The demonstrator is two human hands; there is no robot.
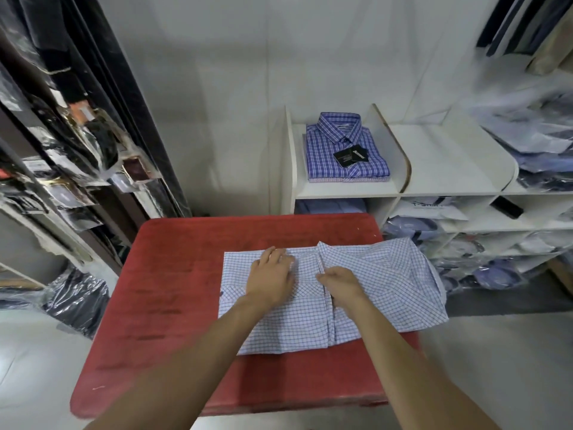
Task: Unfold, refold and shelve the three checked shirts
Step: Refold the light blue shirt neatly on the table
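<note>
Head camera looks steeply down onto table (173, 274).

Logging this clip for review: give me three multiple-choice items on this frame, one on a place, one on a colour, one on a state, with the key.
1. Where does the folded dark blue checked shirt lie?
A. On the red table
B. On the top shelf of the white shelf unit
C. On the floor

2. What colour is the table top?
A. Red
B. Green
C. White

3. How does the left hand meet the light checked shirt?
A. Lifted clear of it
B. Fingers straight, pressing on it
C. Clenched round a sleeve

Key:
1 B: the dark blue checked shirt sits in the white shelf unit, tag on its front.
2 A: the table is red.
3 B: the left hand lies flat on the light checked shirt, while the right hand pinches its placket.
</note>
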